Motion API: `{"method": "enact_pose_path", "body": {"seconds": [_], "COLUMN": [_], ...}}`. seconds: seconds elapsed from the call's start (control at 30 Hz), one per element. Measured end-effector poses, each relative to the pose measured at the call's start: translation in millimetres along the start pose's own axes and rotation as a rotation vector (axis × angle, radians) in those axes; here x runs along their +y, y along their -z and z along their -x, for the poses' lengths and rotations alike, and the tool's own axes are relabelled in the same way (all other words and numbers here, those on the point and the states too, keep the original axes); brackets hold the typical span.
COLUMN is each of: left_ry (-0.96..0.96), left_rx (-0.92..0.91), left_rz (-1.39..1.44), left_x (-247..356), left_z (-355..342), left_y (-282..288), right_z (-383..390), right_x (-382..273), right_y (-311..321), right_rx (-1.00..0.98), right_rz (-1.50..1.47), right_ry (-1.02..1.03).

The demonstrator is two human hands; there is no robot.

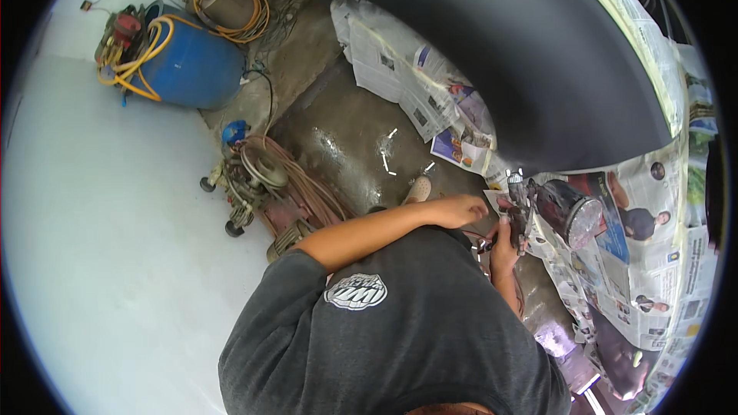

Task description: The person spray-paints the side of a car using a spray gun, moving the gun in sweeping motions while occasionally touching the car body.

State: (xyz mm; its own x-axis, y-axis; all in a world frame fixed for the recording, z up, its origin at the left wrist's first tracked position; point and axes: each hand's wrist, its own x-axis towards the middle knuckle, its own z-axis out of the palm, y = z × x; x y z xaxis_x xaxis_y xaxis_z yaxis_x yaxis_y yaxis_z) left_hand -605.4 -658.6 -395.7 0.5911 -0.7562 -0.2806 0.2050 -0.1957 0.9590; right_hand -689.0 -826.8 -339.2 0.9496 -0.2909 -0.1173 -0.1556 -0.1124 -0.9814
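My right hand (504,238) is wrapped round the handle of a dark spray gun (521,207) with a silvery nozzle and a dark round cup (570,211) lying sideways to its right. My left hand (461,210) is left of the gun, palm down, apart from it, with fingers curled together; whatever is under them is hidden. Just above the gun is the lower edge of a curved dark grey panel (538,69), bordered by masking newspaper (646,261) and pale tape.
A white wall (100,230) runs along the left. A compressor (254,184) with coiled hoses stands beside it. A blue barrel (188,61) with yellow hose and another coiled hose (231,31) are at upper left. My sandalled foot (419,188) rests on the wet-looking concrete floor (330,138).
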Motion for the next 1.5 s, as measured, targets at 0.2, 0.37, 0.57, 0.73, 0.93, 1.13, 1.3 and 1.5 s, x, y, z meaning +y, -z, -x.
{"method": "enact_pose_path", "body": {"seconds": [0.2,0.37,0.57,0.73,0.93,1.13,1.3,1.5], "left_ry": [0.106,0.110,0.250,0.484,0.699,0.786,0.806,0.835], "left_rx": [-0.705,-0.984,-1.186,-1.177,-1.237,-1.259,-1.191,-1.116], "left_rz": [0.060,0.038,0.018,0.058,0.091,0.024,-0.009,-0.043], "left_x": [35,41,41,33,4,-11,-15,-12], "left_z": [-68,-111,-135,-124,-84,-72,-68,-63], "left_y": [31,65,128,166,189,223,244,244], "right_z": [-30,-41,-73,-106,-89,-92,-94,-88], "right_x": [-14,-2,-4,-37,-49,-35,-33,-15], "right_y": [-10,-42,-116,-159,-204,-250,-271,-270], "right_rx": [0.083,0.295,0.784,1.127,1.214,1.279,1.284,1.207], "right_rz": [-0.088,-0.157,-0.451,-0.494,-0.428,-0.503,-0.646,-0.655], "right_ry": [0.013,0.131,0.187,-0.102,-0.392,-0.339,-0.292,-0.207]}}
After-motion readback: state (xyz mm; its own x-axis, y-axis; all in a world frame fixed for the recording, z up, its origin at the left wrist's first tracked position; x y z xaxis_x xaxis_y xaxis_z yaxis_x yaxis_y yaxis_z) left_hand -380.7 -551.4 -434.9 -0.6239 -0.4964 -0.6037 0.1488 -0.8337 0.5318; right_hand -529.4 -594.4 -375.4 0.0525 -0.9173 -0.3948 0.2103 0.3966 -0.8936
